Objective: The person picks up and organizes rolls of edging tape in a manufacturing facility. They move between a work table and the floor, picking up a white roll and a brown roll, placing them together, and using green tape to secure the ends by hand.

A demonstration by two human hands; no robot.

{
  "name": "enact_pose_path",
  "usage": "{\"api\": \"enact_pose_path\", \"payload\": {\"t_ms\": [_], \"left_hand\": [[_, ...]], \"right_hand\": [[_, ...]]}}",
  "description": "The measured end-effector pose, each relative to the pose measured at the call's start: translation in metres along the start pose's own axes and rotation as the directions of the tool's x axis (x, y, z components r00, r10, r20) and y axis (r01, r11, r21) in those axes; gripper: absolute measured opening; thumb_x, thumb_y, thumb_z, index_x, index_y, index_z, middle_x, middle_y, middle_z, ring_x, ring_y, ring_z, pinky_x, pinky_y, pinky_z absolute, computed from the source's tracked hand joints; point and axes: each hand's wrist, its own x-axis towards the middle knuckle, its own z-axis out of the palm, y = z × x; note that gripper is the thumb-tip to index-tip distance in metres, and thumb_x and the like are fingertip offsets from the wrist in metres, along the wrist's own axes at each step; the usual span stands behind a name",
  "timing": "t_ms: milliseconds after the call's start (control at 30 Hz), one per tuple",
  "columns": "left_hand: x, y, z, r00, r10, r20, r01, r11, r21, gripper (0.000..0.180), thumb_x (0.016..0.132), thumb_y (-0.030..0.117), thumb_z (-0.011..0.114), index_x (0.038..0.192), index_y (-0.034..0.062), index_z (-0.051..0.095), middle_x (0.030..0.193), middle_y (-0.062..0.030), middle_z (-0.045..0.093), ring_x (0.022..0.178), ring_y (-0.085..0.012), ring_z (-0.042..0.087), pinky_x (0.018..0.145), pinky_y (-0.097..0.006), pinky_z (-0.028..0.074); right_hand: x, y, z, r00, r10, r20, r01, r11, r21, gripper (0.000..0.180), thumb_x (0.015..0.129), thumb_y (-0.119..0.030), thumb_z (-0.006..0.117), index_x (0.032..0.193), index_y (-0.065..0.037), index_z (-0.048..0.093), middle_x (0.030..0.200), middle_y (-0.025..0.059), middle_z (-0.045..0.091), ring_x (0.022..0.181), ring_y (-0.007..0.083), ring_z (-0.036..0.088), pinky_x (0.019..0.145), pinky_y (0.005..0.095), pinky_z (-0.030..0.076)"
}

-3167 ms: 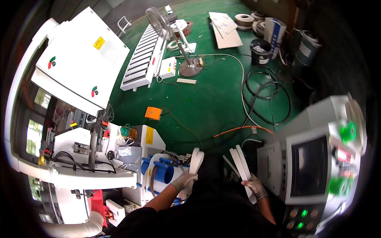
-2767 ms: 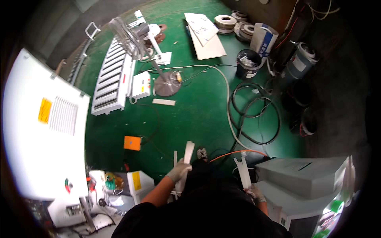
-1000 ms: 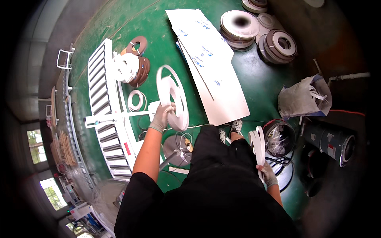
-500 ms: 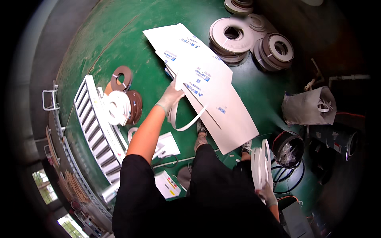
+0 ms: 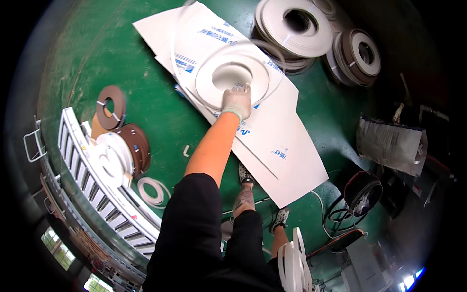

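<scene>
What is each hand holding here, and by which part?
The left hand grips a white tape roll at the lower rim of its centre hole. Several white rolls sit by the right side; that hand itself is hidden.

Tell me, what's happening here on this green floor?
A person is bent over a green floor. Their gloved left hand grips the inner rim of a white coil of strip, held over large white sheets. Low at their right side hang more white coils; the right hand itself cannot be made out. More white and brown rolls lie around.
</scene>
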Motion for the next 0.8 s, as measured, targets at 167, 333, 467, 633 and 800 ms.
{"api": "enact_pose_path", "payload": {"t_ms": [167,333,467,633,800], "left_hand": [[0.025,0.036,0.092,0.981,-0.015,0.196,0.022,0.999,-0.03,0.068,0.099,0.02,0.05,0.162,0.0069,0.028,0.139,-0.0141,0.061,0.13,-0.0243,0.06,0.108,-0.042,0.044],[0.029,0.04,0.152,0.986,-0.072,0.15,0.068,0.997,0.03,0.067,0.102,0.019,0.048,0.164,0.0092,0.026,0.137,-0.0118,0.062,0.127,-0.0264,0.061,0.108,-0.044,0.043],[0.002,0.055,0.162,0.996,-0.021,0.09,0.015,0.998,0.064,0.092,0.093,0.034,0.066,0.166,0.0124,0.014,0.162,-0.0163,0.036,0.15,-0.0341,0.036,0.123,-0.05,0.027],[-0.08,0.096,0.176,0.945,0.07,0.32,0.112,0.85,-0.515,0.103,0.09,0.044,0.07,0.164,0.0028,0.012,0.154,-0.0258,0.045,0.145,-0.041,0.042,0.12,-0.05,0.033],[-0.272,0.14,0.169,0.856,0.393,0.337,0.246,0.265,-0.932,0.058,0.102,0.03,0.057,0.138,-0.0095,0.034,0.123,-0.0194,0.058,0.117,-0.029,0.059,0.107,-0.038,0.045]], "right_hand": [[-0.022,-0.012,0.013,0.996,0.057,0.066,-0.056,0.998,-0.027,0.086,0.073,-0.027,0.081,0.141,0.01,0.044,0.121,0.0201,0.062,0.11,0.0362,0.06,0.101,0.0441,0.048],[-0.055,-0.016,0.027,0.991,0.065,0.113,-0.061,0.997,-0.041,0.079,0.074,-0.026,0.079,0.139,0.009,0.048,0.119,0.0194,0.062,0.109,0.0368,0.06,0.099,0.0456,0.049],[-0.079,-0.013,0.039,0.991,0.019,0.132,-0.011,0.998,-0.065,0.073,0.075,-0.025,0.077,0.136,0.008,0.052,0.117,0.0188,0.062,0.108,0.0373,0.06,0.096,0.0468,0.05],[-0.123,0.002,0.071,0.979,-0.19,0.077,0.201,0.966,-0.163,0.067,0.076,-0.023,0.074,0.133,0.006,0.056,0.115,0.0181,0.062,0.108,0.0379,0.059,0.094,0.0483,0.051],[-0.127,-0.054,0.024,0.894,-0.417,-0.167,0.352,0.882,-0.314,0.066,0.07,-0.032,0.077,0.126,-0.001,0.061,0.115,0.0128,0.064,0.1,0.0352,0.061,0.106,0.0511,0.046]]}}
